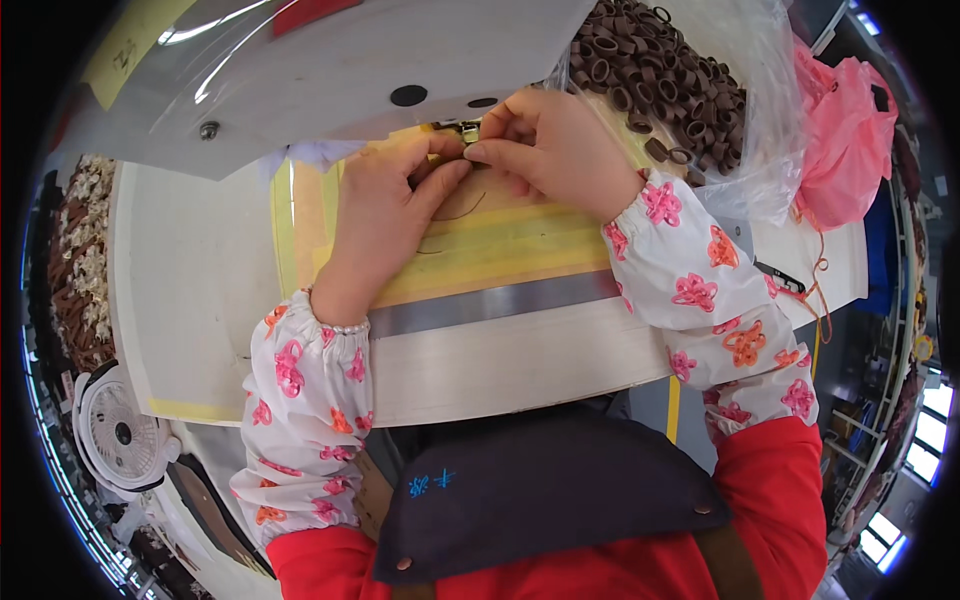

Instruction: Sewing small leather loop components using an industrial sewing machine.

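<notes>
Both my hands work close together at the metal presser foot (470,131) of a grey-white sewing machine (340,85). My left hand (385,200) is closed, thumb and forefinger pinched just left of the foot. From the other side my right hand (570,150) also pinches, its fingertips almost touching the left ones. Whatever lies between the fingertips is small and mostly hidden by them. Beneath, a yellow-taped work surface (540,245) carries a dark loose thread (465,207). To the right of my right hand lies a heap of brown strap loops (660,85).
Clear plastic (775,120) lies around the loops, beside a pink bag (850,135). Dark thread snips (780,277) and an orange cord (823,280) lie at the table's right side. A white fan (122,432) stands left of the pale table (500,370). The machine's body overhangs my hands.
</notes>
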`<act>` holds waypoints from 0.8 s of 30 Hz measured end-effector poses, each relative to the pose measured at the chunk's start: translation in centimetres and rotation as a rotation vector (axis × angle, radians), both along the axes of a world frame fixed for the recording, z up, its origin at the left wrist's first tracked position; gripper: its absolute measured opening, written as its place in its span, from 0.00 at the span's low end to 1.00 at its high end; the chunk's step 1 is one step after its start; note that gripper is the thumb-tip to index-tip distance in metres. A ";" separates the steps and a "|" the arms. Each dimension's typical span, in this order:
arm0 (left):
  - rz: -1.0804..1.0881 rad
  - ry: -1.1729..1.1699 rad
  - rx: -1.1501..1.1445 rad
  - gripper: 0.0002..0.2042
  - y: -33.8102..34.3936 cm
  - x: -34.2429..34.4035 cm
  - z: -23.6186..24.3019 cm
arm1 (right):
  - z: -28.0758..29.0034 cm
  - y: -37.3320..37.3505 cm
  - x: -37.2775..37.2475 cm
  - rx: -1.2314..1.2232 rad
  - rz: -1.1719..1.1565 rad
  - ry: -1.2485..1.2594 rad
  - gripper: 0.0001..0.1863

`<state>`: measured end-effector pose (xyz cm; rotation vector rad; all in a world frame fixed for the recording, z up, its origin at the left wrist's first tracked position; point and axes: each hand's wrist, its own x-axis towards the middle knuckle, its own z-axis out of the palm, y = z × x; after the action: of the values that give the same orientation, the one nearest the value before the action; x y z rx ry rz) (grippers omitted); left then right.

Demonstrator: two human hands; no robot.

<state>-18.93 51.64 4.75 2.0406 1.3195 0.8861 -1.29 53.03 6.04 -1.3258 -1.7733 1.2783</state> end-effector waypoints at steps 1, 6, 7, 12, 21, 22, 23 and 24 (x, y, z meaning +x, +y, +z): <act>0.009 0.040 0.013 0.07 0.0 0.0 0.1 | -0.5 -0.2 -0.1 0.087 -0.045 -0.035 0.08; 0.069 0.032 0.004 0.10 0.5 0.3 0.3 | -2.1 -0.3 -0.2 0.694 -0.089 -0.136 0.07; 0.081 0.022 -0.019 0.11 0.6 0.3 0.2 | -2.1 -0.2 -0.3 0.696 -0.111 -0.131 0.06; 0.198 -0.128 -0.236 0.13 1.0 0.4 -0.7 | -2.0 -0.2 -0.5 0.707 -0.165 -0.162 0.06; 0.226 -0.098 -0.306 0.14 1.0 0.9 0.0 | -1.7 -0.2 -0.3 0.698 -0.161 -0.182 0.04; 0.228 -0.097 -0.294 0.15 1.0 0.8 -0.1 | -1.7 -0.2 -0.2 0.708 -0.158 -0.179 0.04; 0.234 -0.062 -0.319 0.14 1.2 0.8 -0.1 | -1.8 -0.1 -0.2 0.717 -0.153 -0.184 0.04; 0.240 -0.028 -0.343 0.14 1.4 0.7 0.0 | -1.8 -0.1 -0.3 0.726 -0.148 -0.191 0.04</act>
<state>-18.19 53.07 4.75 1.6266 1.6009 0.7245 -1.56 52.97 4.22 -1.1325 -1.9502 0.3563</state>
